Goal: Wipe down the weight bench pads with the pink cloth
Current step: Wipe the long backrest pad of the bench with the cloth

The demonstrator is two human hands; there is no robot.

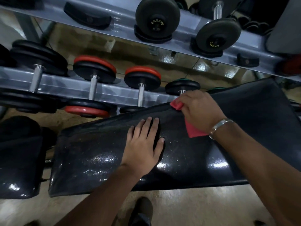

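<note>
Black vinyl, glossy and flecked with glare, fills the middle of my head feed. The long bench pad runs slantwise from lower left to upper right, and a shorter seat pad sits just beside its left end with a narrow gap between them. I see the left hand lying flat on the long pad near its middle, fingers straight and slightly spread, holding nothing. The right hand sits further along at the pad's far edge, fingers curled round the pink cloth. One fold of the cloth pokes out past the fingers at that edge, and another corner lies under the palm on the vinyl. A metal watch bands that wrist. Beyond the bench stands a grey dumbbell rack, its lower rail carrying dumbbells with black and red plates and its upper rail two round black dumbbells. Below the pad, on the pale floor, I can make out a dark shoe.
</note>
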